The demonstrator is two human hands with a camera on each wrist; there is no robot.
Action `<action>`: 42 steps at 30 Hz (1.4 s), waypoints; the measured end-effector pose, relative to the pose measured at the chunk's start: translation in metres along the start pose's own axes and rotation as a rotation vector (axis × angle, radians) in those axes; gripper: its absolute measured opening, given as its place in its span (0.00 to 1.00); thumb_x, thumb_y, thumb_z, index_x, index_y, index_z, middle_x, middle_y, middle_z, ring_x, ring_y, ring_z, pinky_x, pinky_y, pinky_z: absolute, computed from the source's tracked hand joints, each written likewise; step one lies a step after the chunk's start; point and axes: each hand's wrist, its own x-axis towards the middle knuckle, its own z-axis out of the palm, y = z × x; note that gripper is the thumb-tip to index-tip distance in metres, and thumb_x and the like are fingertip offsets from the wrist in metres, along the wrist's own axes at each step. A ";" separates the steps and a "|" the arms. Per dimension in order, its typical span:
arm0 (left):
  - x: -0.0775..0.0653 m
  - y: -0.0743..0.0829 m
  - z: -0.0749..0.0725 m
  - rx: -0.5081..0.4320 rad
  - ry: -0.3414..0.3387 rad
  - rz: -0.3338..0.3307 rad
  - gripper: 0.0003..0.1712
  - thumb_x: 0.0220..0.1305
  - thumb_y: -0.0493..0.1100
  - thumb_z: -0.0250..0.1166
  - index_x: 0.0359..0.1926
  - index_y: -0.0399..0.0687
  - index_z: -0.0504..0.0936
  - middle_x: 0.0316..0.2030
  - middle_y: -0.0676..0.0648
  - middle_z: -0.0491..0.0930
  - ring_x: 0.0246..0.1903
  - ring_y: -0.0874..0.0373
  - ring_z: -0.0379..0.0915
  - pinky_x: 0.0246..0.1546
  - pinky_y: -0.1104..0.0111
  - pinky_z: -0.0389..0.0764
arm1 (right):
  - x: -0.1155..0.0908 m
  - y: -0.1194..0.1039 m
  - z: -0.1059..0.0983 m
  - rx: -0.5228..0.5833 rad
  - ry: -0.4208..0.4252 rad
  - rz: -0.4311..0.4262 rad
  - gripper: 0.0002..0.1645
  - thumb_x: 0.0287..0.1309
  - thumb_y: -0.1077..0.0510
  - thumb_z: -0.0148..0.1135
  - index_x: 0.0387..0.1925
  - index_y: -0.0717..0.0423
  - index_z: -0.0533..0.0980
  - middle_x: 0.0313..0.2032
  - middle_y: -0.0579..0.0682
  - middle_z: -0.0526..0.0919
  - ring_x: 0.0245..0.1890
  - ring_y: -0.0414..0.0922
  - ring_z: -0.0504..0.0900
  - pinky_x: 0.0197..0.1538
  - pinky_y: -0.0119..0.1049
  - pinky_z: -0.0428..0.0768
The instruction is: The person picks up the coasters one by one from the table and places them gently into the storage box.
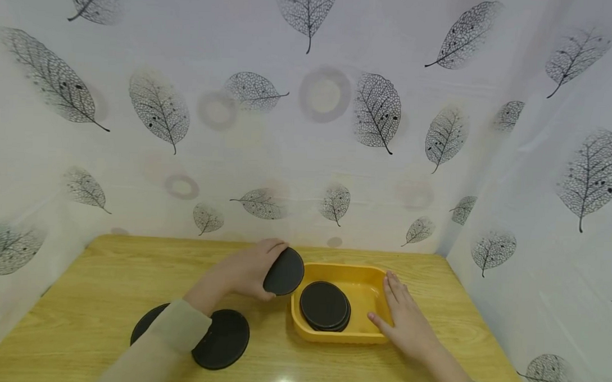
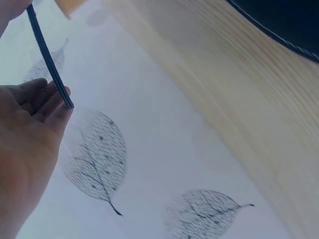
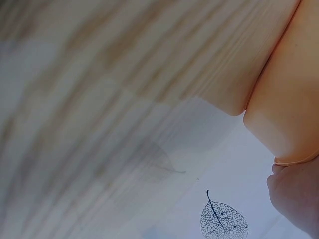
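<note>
Disc (image 1: 286, 272) in left hand (image 1: 246, 274), just beside the left end of the tray (image 1: 366, 305)

The left hand pinches the disc between thumb and fingers, its flat face tilted toward the head camera; the left wrist view catches it as a thin dark edge. Being round, it has no long axis to line up. From it, the stack of black discs (image 1: 324, 305) lies to the right and nearer the person, resting in the left part of the tray. The tray's left wall stands between the two, so any shift from hand to stack would, I judge, have to clear that rim. Whether the disc already overhangs the rim is hard to tell from the head view, where its edge seems to meet the tray's corner.

Next comes the tray itself, yellow, its long side running left to right, with bare floor to the right of the stack. At its right end is the right hand (image 1: 407, 324), fingers straight against the rim and thumb over the inside, near the stack but apart from it; it holds no disc.

Farther from the tray, to the left, two loose discs (image 1: 226, 341) lie flat on the wooden table (image 1: 126, 269), partly covered by the left sleeve (image 1: 156, 343). Behind everything hangs a leaf-printed backdrop (image 1: 307, 168).
</note>
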 end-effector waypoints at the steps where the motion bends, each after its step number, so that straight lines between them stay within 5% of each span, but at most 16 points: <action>1: 0.002 0.004 -0.001 0.016 -0.004 0.009 0.61 0.35 0.61 0.73 0.68 0.39 0.59 0.65 0.43 0.62 0.62 0.52 0.63 0.60 0.61 0.71 | 0.000 0.000 0.000 0.000 0.001 -0.003 0.52 0.60 0.36 0.55 0.71 0.64 0.49 0.74 0.54 0.39 0.73 0.56 0.45 0.74 0.36 0.34; 9: 0.021 0.029 0.005 0.019 -0.037 0.079 0.62 0.37 0.63 0.72 0.69 0.39 0.57 0.67 0.43 0.60 0.64 0.52 0.61 0.62 0.63 0.69 | 0.001 0.000 0.001 0.000 0.015 -0.014 0.52 0.60 0.37 0.56 0.71 0.65 0.50 0.74 0.56 0.42 0.72 0.57 0.46 0.72 0.28 0.28; 16: 0.037 0.048 0.019 0.035 -0.041 0.141 0.62 0.39 0.65 0.70 0.70 0.40 0.56 0.67 0.43 0.60 0.63 0.52 0.62 0.61 0.64 0.70 | 0.002 0.000 0.001 0.006 -0.001 0.007 0.52 0.60 0.36 0.55 0.71 0.64 0.49 0.74 0.55 0.41 0.72 0.56 0.46 0.74 0.41 0.39; 22: 0.049 0.059 0.036 0.017 -0.047 0.167 0.62 0.40 0.67 0.69 0.71 0.41 0.54 0.67 0.43 0.59 0.65 0.52 0.59 0.62 0.64 0.68 | 0.002 0.000 0.001 0.012 -0.022 0.021 0.52 0.59 0.35 0.55 0.72 0.63 0.48 0.74 0.53 0.40 0.73 0.55 0.44 0.74 0.41 0.39; 31: 0.058 0.068 0.061 -0.005 -0.115 0.120 0.60 0.42 0.67 0.69 0.71 0.44 0.55 0.68 0.44 0.58 0.65 0.54 0.59 0.60 0.64 0.71 | 0.003 0.000 0.000 0.025 -0.022 0.028 0.52 0.60 0.36 0.55 0.72 0.62 0.48 0.74 0.54 0.40 0.73 0.56 0.45 0.74 0.46 0.44; 42: 0.064 0.076 0.070 0.036 -0.223 0.033 0.59 0.43 0.69 0.68 0.72 0.48 0.55 0.69 0.47 0.58 0.67 0.56 0.57 0.64 0.66 0.66 | 0.001 0.000 0.001 0.011 -0.009 0.014 0.52 0.60 0.36 0.55 0.71 0.64 0.49 0.73 0.57 0.44 0.72 0.56 0.46 0.72 0.30 0.30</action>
